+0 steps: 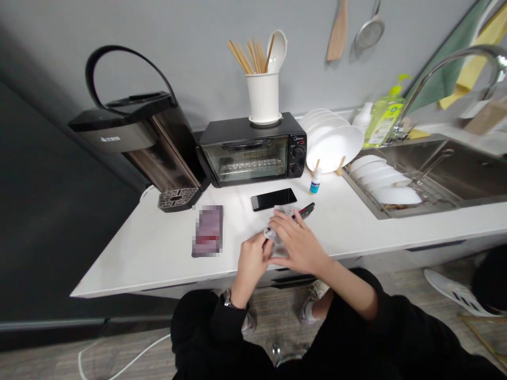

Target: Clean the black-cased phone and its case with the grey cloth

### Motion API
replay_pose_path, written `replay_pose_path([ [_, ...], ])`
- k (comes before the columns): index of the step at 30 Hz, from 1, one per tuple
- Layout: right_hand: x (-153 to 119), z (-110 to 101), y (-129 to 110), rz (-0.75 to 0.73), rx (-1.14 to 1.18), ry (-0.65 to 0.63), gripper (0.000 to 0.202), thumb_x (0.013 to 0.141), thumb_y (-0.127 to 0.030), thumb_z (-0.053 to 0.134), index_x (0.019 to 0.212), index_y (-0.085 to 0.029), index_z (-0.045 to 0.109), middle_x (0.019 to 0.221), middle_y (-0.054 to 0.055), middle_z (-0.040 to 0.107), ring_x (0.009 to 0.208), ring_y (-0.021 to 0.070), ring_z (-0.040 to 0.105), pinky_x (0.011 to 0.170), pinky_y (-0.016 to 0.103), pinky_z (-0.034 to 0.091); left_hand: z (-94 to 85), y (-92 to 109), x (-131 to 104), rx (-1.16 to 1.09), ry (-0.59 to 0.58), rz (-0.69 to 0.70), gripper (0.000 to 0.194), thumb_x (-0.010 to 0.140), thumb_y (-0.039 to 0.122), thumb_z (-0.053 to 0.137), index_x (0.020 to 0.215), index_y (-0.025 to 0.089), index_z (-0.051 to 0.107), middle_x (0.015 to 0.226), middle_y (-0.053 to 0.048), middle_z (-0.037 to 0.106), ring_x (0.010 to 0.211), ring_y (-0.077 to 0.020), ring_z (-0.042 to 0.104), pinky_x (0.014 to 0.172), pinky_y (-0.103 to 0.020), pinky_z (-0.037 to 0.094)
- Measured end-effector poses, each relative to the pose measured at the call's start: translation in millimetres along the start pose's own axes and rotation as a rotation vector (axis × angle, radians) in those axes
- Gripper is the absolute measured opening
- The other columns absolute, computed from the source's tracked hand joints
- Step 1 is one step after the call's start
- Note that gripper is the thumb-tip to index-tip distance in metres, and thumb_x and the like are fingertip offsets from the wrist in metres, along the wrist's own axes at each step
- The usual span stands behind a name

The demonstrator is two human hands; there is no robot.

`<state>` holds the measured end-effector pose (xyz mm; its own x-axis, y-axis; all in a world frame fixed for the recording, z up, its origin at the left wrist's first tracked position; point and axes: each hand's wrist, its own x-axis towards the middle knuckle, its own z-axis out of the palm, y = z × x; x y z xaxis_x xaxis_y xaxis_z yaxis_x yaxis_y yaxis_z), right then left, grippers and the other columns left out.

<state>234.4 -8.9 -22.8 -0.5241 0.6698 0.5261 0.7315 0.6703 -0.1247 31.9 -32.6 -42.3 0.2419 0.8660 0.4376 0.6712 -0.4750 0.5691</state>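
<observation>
Two bare hands meet at the near edge of a white desk (pixel 130 253). The left hand (pixel 253 256), fingers curled, pinches a crumpled pale cloth (pixel 271 234) between them; the right hand (pixel 295 240) covers it, its grip unclear. Just beyond the hands lies a black phone (pixel 274 200); farther right stands a small bottle (pixel 315 182).

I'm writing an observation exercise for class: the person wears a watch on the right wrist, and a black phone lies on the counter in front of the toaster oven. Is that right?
Not quite. The head view shows the watch on the wrist of the left hand, not the right; the black phone does lie on the counter in front of the toaster oven.
</observation>
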Motion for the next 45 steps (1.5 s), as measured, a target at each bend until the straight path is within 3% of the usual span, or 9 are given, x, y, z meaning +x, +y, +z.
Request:
replay_pose_path([
  [4,2,0,3,0.223,-0.067,0.098,0.074,0.102,-0.071,0.035,0.138,-0.009,0.055,0.142,0.025,0.061,0.151,0.0429,0.039,0.124,0.07,0.02,0.3,0,-1,-0.006,0.004,-0.042,0.025,0.105,0.033,0.055,0.088,0.018,0.065,0.072,-0.003,0.068,0.063,-0.0157,0.062,0.062,-0.025,0.041],
  [8,0,1,-2,0.004,-0.022,-0.021,0.08,0.102,-0.071,0.038,0.148,-0.006,0.046,0.153,0.024,0.054,0.158,0.0394,0.028,0.128,0.064,0.018,0.8,-2,-1,0.018,-0.013,-0.027,0.024,0.104,0.027,0.053,0.084,0.018,0.064,0.071,-0.002,0.067,0.062,-0.0153,0.061,0.062,-0.025,0.041],
  [12,-1,2,-2,0.211,-0.076,0.091,0.078,0.102,-0.069,0.04,0.147,-0.006,0.047,0.153,0.027,0.053,0.158,0.0456,0.023,0.123,0.073,0.02,0.8,-1,-1,0.012,0.008,-0.045,0.024,0.105,0.032,0.055,0.087,0.018,0.064,0.071,-0.002,0.067,0.061,-0.0155,0.061,0.061,-0.025,0.041],
  [16,-1,3,-4,0.016,-0.003,-0.014,0.08,0.102,-0.068,0.041,0.152,-0.007,0.042,0.158,0.025,0.049,0.16,0.0393,0.023,0.127,0.065,0.023,0.3,0,-1,0.013,-0.001,-0.011,0.022,0.105,0.028,0.054,0.088,0.019,0.065,0.074,-0.002,0.069,0.063,-0.0156,0.062,0.063,-0.025,0.041],
  [28,-7,1,-12,0.2,-0.03,0.103,0.076,0.103,-0.067,0.039,0.15,-0.008,0.045,0.158,0.024,0.049,0.16,0.0427,0.021,0.123,0.071,0.024,2.6,-1,-1,0.048,-0.002,-0.011,0.022,0.105,0.03,0.055,0.089,0.019,0.065,0.073,-0.003,0.068,0.064,-0.0167,0.063,0.063,-0.025,0.043],
  [32,-2,5,-19,-0.018,0.048,-0.009,0.076,0.103,-0.067,0.039,0.151,-0.009,0.045,0.156,0.023,0.053,0.157,0.0382,0.032,0.127,0.063,0.024,2.6,-3,0,0.027,-0.013,0.01,0.022,0.103,0.025,0.053,0.087,0.019,0.066,0.072,-0.003,0.068,0.063,-0.0172,0.063,0.064,-0.026,0.044],
  [36,-2,5,-10,0.192,-0.013,0.124,0.076,0.102,-0.069,0.039,0.147,-0.008,0.048,0.149,0.026,0.057,0.154,0.0418,0.035,0.124,0.068,0.025,1.3,-2,-1,0.013,-0.006,-0.016,0.022,0.105,0.031,0.055,0.092,0.018,0.067,0.074,-0.003,0.07,0.064,-0.0168,0.064,0.063,-0.026,0.043],
  [40,-9,1,-1,-0.035,0.019,-0.028,0.081,0.102,-0.068,0.04,0.156,-0.007,0.037,0.158,0.024,0.049,0.16,0.0375,0.025,0.127,0.064,0.024,1.2,-1,-2,0.025,-0.006,0.016,0.022,0.105,0.027,0.053,0.089,0.019,0.066,0.075,-0.003,0.07,0.065,-0.0163,0.064,0.065,-0.025,0.043],
  [45,-12,-4,5,0.154,-0.061,0.061,0.084,0.102,-0.068,0.041,0.157,-0.004,0.036,0.16,0.027,0.045,0.16,0.0437,0.019,0.124,0.069,0.024,1.4,0,-1,0.053,0.007,-0.007,0.024,0.105,0.032,0.056,0.087,0.019,0.065,0.071,-0.002,0.068,0.062,-0.0161,0.062,0.062,-0.025,0.041],
])
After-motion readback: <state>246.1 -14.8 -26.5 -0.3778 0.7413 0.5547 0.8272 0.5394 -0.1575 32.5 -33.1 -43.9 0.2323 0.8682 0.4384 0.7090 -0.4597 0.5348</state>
